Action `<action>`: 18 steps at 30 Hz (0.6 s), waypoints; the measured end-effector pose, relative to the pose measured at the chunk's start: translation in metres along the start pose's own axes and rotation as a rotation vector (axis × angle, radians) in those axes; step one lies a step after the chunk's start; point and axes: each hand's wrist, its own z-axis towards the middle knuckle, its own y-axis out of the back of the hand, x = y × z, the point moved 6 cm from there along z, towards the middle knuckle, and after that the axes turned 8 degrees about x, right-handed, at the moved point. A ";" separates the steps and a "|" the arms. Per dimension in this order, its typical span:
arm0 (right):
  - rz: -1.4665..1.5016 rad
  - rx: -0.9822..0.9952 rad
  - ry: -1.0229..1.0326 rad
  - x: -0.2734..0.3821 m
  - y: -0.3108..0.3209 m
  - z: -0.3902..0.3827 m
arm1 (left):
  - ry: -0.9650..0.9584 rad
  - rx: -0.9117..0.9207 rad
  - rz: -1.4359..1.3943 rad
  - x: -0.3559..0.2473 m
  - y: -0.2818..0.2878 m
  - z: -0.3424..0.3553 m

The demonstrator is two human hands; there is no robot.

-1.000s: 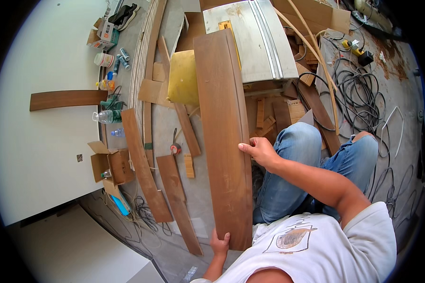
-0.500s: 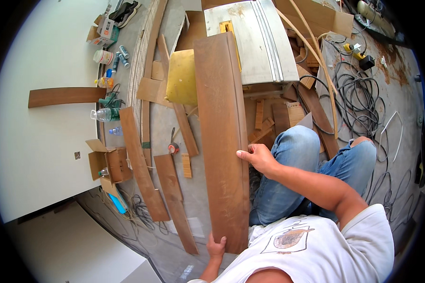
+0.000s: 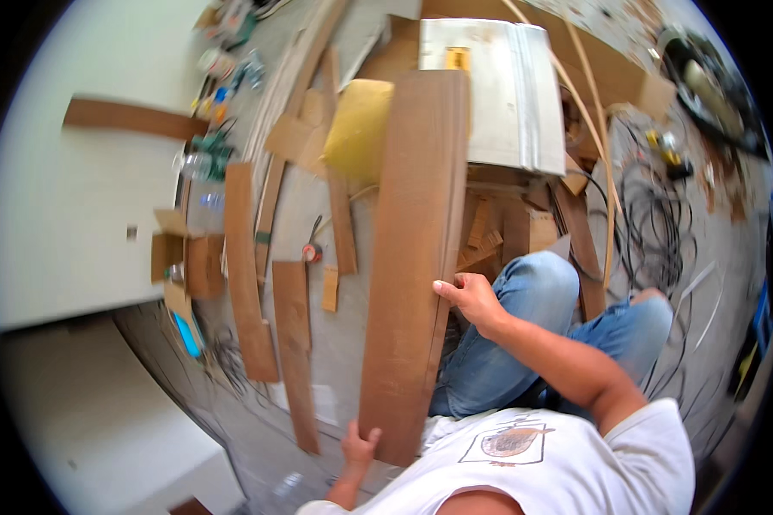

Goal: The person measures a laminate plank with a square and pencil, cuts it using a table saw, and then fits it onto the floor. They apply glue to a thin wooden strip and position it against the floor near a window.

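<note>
A long, wide brown wood plank lies lengthwise in front of me. Its far end overlaps the left part of a white metal-topped machine with a yellow insert. At the near end, my left hand is closed on the plank's left edge, its fingers partly hidden underneath. Midway along the right edge, my right hand grips the plank with the thumb on top and the other fingers out of sight below. A yellow panel stands beside the plank's far part, at the machine's left.
Narrower brown boards lie on the floor to the left, near a red tape roll. A cardboard box and bottles stand further left. Wood offcuts sit under the machine. Coiled black cables spread at the right.
The whole view has shifted and turned slightly, with some blur. Both hands keep about the same places on the plank.
</note>
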 end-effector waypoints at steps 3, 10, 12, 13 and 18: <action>0.013 -0.085 0.004 0.036 -0.003 -0.017 | 0.142 0.013 -0.112 0.019 -0.002 0.018; 0.187 -0.035 0.130 0.100 -0.028 -0.028 | 0.359 -0.126 -0.755 0.037 -0.027 0.033; 0.170 -0.022 0.183 0.120 -0.017 -0.032 | 0.348 -0.224 -0.763 0.043 -0.020 0.051; 0.188 -0.029 0.198 0.130 -0.012 -0.036 | 0.315 -0.302 -0.723 0.041 -0.007 0.063; 0.162 -0.015 0.288 0.190 -0.020 -0.025 | 0.376 -0.518 -0.270 0.090 0.056 0.144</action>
